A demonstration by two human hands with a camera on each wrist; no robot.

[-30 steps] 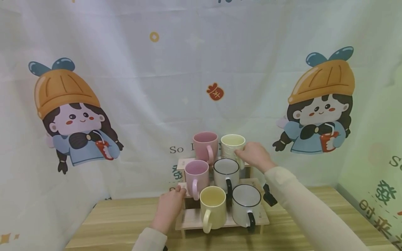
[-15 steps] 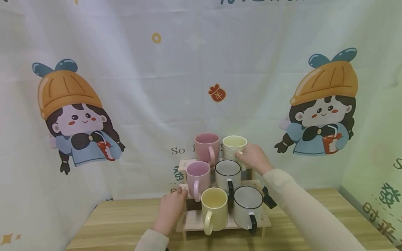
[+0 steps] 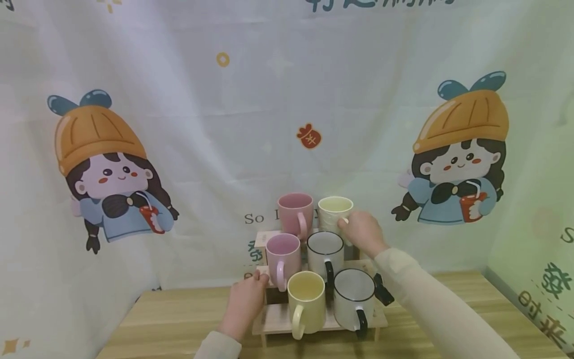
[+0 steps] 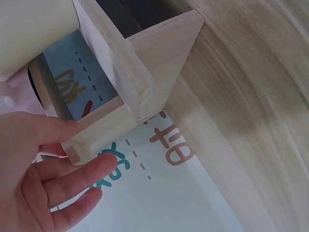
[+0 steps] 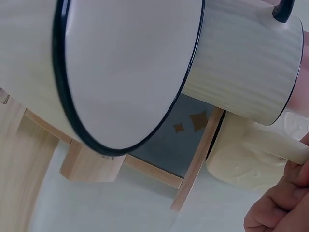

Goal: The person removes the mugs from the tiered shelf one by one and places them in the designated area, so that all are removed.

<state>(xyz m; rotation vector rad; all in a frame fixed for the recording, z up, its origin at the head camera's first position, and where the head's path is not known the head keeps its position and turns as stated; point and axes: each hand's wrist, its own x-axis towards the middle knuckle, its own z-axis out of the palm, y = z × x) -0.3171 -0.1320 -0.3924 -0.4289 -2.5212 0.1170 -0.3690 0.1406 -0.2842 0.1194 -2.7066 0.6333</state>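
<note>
My right hand [image 3: 364, 232] pinches the handle of a cream embossed mug [image 3: 332, 212] on the top tier of a wooden step rack [image 3: 273, 319]. In the right wrist view its curled fingers [image 5: 277, 208] hold that handle [image 5: 275, 145]. At the other side, my left hand [image 3: 244, 301] grips the left end of the rack's middle tier; the left wrist view shows thumb and fingers around the wooden corner [image 4: 79, 150]. Left of the cream mug stands a dark pink mug [image 3: 291, 214]. The middle tier carries a light pink mug [image 3: 287, 257] and a black-rimmed white mug [image 3: 318, 252].
A yellow mug [image 3: 309, 309] and another black-rimmed white mug [image 3: 352, 304] stand on the lowest tier, handles toward me. The rack rests on a wood-grain table [image 3: 148, 324]. A printed cloth [image 3: 251, 124] hangs behind and at both sides.
The scene sits slightly lower in the head view as the camera shifts. My right hand is a little lower against the cream mug; the mugs and my left hand keep their places.
</note>
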